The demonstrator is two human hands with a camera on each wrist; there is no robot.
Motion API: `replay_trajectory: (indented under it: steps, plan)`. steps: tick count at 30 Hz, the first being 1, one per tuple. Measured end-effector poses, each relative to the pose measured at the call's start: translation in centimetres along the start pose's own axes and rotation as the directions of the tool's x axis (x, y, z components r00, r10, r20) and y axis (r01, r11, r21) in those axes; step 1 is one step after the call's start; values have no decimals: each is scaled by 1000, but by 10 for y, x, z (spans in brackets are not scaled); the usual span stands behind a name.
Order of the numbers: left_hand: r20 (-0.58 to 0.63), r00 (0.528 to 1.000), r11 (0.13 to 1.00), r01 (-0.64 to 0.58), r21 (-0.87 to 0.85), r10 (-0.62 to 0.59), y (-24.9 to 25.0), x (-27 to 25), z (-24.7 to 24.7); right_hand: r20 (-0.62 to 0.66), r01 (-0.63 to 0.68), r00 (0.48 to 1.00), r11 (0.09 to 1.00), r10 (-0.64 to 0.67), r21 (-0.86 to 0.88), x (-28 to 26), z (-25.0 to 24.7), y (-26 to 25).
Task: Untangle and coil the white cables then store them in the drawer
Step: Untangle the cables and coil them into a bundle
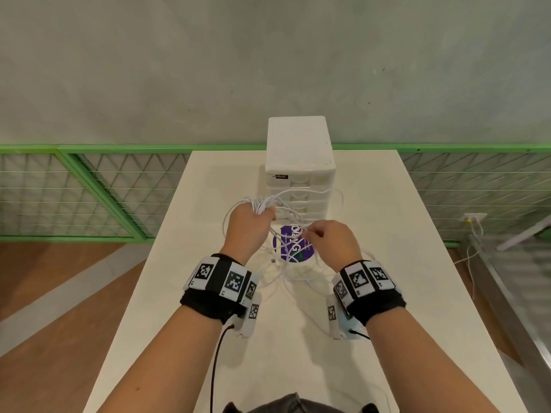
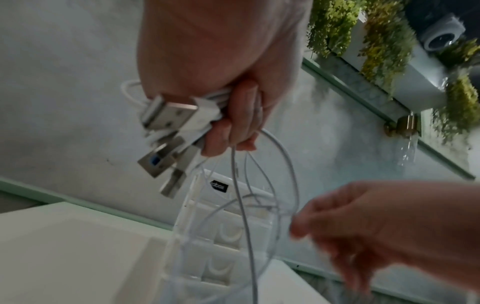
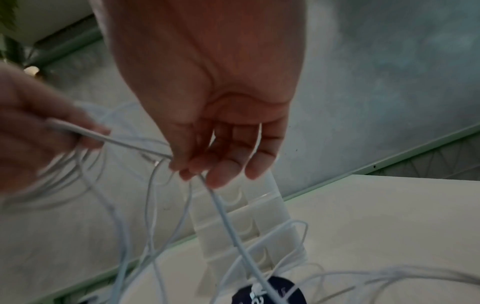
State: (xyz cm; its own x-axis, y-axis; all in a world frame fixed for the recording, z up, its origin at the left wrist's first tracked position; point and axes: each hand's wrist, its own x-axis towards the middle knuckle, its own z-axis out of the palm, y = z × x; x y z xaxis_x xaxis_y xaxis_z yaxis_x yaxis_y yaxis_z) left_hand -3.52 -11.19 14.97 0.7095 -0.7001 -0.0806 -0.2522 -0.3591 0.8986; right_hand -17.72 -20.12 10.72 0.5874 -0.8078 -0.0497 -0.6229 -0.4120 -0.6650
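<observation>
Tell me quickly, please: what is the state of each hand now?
Left hand: closed, gripping a bundle of white cables with their USB plugs.
Right hand: closed, fingers pinching one white cable strand.

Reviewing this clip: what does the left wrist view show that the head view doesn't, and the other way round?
Only the left wrist view: the metal USB plugs bunched in the left hand, one with a blue insert, plus hanging green plants on the wall.

Only the head view: the purple round sticker on the table, loose cable lying around it, both wrist bands, and the green fence.

Both: the left hand gripping the white cables, the right hand pinching one strand, and the white drawer unit with its drawers closed.
</observation>
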Motion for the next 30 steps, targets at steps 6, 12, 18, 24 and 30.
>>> replay_trajectory:
  steps: [6, 12, 18, 24, 30]
  plan:
    - [-77, 985, 987, 157, 24, -155, -36, 17, -17, -521, 45, 842, 945, 138, 323, 3, -55, 1]
    - [-115, 969, 961, 236, 143, -220, -69, 26, -17, -680, 88, 690, 904, 247, 417, 4, -79, 16]
    - [-135, 973, 930, 220, 296, -187, -76, 30, -15, -718, 149, 645, 879, 261, 454, -5, -78, 13]
    - [127, 990, 961, 17, 275, -54, -53, 10, 23, -383, 121, 921, 877, 76, 464, -13, -35, -24]
    - [87, 981, 861, 107, 498, -172, -72, 10, 18, -425, 232, 890, 640, 165, 733, -16, -59, -54]
